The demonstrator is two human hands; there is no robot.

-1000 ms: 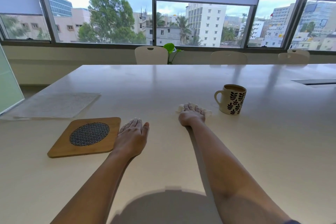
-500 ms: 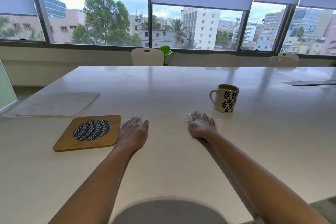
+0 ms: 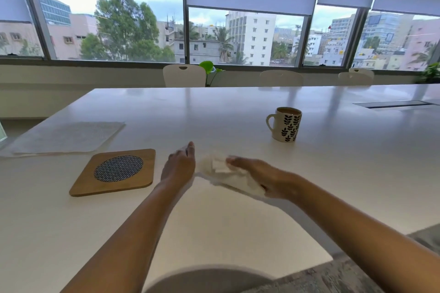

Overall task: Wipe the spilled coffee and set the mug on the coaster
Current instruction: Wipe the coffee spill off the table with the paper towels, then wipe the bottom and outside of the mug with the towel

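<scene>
Holding a crumpled white paper tissue (image 3: pixel 226 173) just above the broad white counter (image 3: pixel 345 173), the right hand (image 3: pixel 264 179) sits at centre frame; its grip is clenched around the tissue, part of which trails beneath the palm, blurred. The left hand (image 3: pixel 179 165) stands on edge just left of the tissue, fingers extended, grip released and holding nothing; whether it touches the tissue cannot be told.

The cream ceramic mug with black leaf print (image 3: pixel 285 125) stands upright in the upper right of centre, handle to the left, brown coffee near the rim. It is well apart from both hands, with bare surface on all sides.

The square wooden coaster with a round dark woven inset (image 3: pixel 114 171) lies flat at left of centre, near the left hand but apart from it, its right edge close to that wrist. The mug is not on it. A pale translucent rectangular mat (image 3: pixel 64 137) lies beyond the coaster toward the left counter edge.

No spill is discernible on the surface around the hands.

Open room: the counter's near edge runs across the lower frame and turns a corner at lower right. A slotted recess (image 3: pixel 392 104) sits at the far right. White chairs (image 3: pixel 184 75) line the far edge below the windows.
</scene>
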